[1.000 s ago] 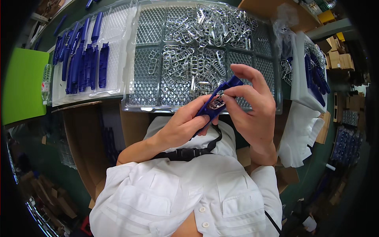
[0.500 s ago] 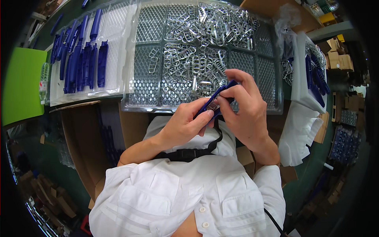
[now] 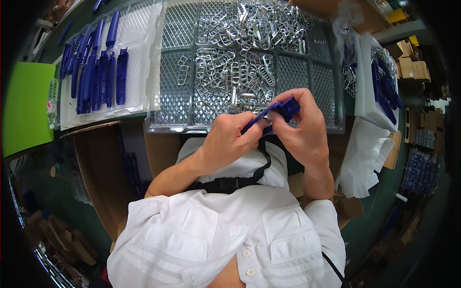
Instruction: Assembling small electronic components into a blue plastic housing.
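Between both hands, just over the front edge of the clear tray (image 3: 173, 128), is a long dark-blue plastic piece (image 3: 288, 108) with a bright metal part along it. My left hand (image 3: 228, 139) is closed on its near-left end, thumb and forefinger pinching. My right hand (image 3: 305, 132) wraps the wider right end, fingers curled over the top and thumb beneath. How far the metal part reaches into the blue piece is hidden by the fingers. Behind the hands, the tray's compartments hold many loose silver metal links (image 3: 235, 72), shaped like chain loops.
At the left, a white tray (image 3: 137, 103) carries several blue plastic pieces (image 3: 121, 77). Beside it are a plastic bottle (image 3: 52, 103) and a green sheet (image 3: 29, 105). A white foam box (image 3: 367, 103) with blue pieces and metal parts stands right. Below the table edge is an open cardboard box (image 3: 98, 173).
The blue piece has turned, its wider end now facing up in my right hand. My right-hand fingers have curled in around it, and my left fingers have closed further over its other end.
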`<state>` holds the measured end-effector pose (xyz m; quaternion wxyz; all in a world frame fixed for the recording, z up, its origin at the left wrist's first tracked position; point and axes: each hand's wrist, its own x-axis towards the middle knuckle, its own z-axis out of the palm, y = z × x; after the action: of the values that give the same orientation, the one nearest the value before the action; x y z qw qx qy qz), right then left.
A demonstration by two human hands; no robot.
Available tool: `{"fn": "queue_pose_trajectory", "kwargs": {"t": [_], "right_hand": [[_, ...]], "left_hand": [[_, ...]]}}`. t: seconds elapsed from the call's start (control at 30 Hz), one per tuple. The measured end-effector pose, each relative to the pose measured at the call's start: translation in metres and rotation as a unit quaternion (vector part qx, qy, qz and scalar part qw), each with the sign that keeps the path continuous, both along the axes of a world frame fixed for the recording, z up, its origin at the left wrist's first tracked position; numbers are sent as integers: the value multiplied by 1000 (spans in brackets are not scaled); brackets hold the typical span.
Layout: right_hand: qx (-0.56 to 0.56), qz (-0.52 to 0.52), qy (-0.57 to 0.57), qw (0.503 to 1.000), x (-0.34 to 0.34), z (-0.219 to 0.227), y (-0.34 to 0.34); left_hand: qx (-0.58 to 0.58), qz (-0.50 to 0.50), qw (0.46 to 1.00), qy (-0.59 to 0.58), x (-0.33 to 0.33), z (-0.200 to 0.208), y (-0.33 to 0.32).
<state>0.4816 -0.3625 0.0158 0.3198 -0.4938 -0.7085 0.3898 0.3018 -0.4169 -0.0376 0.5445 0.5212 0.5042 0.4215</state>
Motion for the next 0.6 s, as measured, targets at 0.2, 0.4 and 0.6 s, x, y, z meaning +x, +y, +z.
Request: {"fn": "queue_pose_trajectory", "kwargs": {"t": [0.2, 0.4, 0.6], "right_hand": [[49, 1, -83, 995, -3, 0, 1], [123, 47, 33, 991, 5, -7, 6], [213, 60, 190, 956, 27, -3, 4]], "left_hand": [[-22, 19, 999, -16, 1, -6, 3], [33, 2, 993, 111, -7, 2, 4], [146, -104, 984, 17, -41, 24, 3]]}}
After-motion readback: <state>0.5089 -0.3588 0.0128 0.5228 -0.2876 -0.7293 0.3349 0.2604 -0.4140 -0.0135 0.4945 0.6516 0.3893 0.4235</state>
